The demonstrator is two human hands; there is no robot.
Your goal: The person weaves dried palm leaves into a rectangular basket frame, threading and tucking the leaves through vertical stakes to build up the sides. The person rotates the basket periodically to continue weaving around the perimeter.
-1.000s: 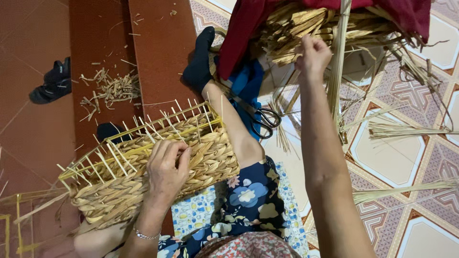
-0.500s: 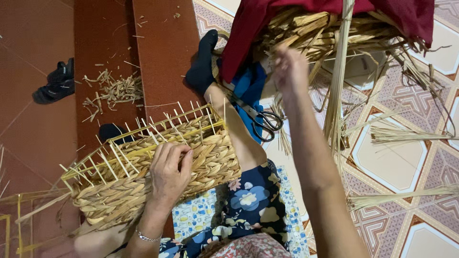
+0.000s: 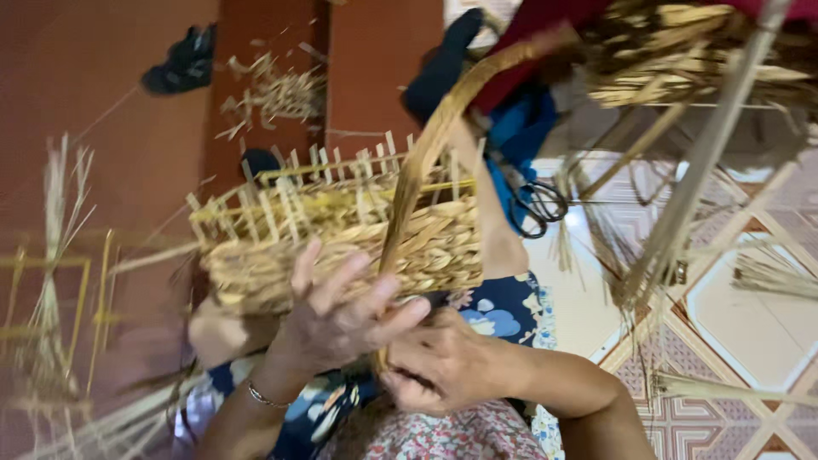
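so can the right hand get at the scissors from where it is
Probably yes. The scissors lie in the open on the floor by the leg, nothing on them. But the right hand is busy gripping a straw strand with the left hand, so it would have to let go.

basket (image 3: 341,238) on lap | scissors (image 3: 537,204) right of it | shoe (image 3: 183,64) far left behind

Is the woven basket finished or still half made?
Half made: bare upright stakes poke above the woven basket, with no finished rim.
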